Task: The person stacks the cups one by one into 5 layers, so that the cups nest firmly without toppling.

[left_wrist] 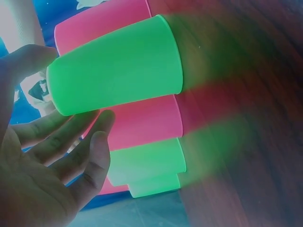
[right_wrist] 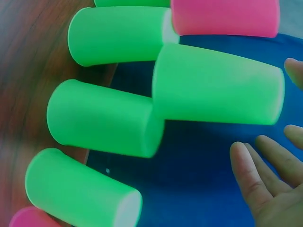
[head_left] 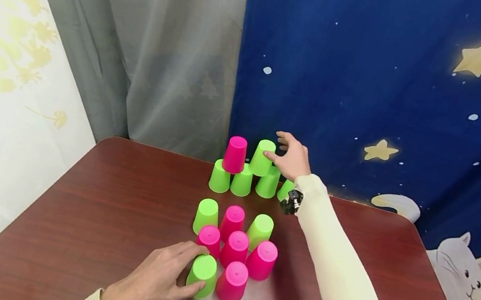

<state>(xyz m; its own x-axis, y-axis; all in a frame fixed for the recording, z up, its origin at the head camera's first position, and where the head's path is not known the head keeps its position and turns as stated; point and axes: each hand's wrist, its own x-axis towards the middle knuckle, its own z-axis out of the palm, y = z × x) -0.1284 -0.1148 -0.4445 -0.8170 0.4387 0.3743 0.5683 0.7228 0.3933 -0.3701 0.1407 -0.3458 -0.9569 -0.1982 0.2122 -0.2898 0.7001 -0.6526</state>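
Right hand (head_left: 293, 160), centre of the head view, above the far edge: fingers spread, released. Nearest thing is the upper green cup (head_left: 262, 159), mouth down; thumb overlaps its edge in the head view, but the right-wrist view shows a gap. Thumb there is mostly cut off by the right border.

Upper green cup is above the second and third of the back green cups (head_left: 220, 177); whether it bears evenly on both is hard to tell. Upper pink cup (head_left: 234, 155) just left of it. Fourth back cup largely hidden by the right sleeve (head_left: 333, 252) and a dark wrist device (head_left: 292, 202).

Left hand (head_left: 160, 276), bottom centre: grasping the near green cup (head_left: 202, 277), inverted on the worktop (head_left: 141, 191), thumb at its near side. Left-wrist view: some fingertips lost behind the cup; firmness unreadable.

Near pink cup (head_left: 232, 284) just right of it. Behind, a row of three pink cups (head_left: 235, 249), leftmost partly masked by hand and cup. Next row: green, pink, green; lower parts of the middle pink cup (head_left: 233, 220) covered. Right-wrist view, lower-left corner: pink sliver, cropped.
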